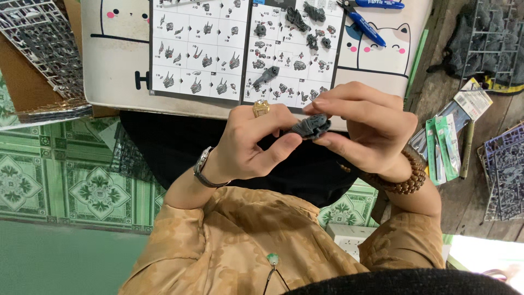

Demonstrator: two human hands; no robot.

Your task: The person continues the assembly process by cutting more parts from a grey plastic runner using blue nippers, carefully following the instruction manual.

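A small dark grey plastic model piece [310, 127] is held between both hands over my lap. My left hand [256, 139], with a gold ring and a wristwatch, pinches its left end with thumb and fingers. My right hand [365, 128], with a brown bead bracelet on the wrist, grips its right end from above and below. Just beyond the hands lies an open instruction sheet [196, 49] with pictures of parts. Several loose grey parts [297, 19] lie on its right page, a longer one [266, 76] among them.
The sheet rests on a white board with cat drawings [112, 65]. Blue-handled nippers [367, 27] lie at its far right. Grey part frames sit at far left [38, 43] and right [505, 169]. Green packets [442, 147], a pen [465, 147] and a white power strip [349, 237] lie nearby.
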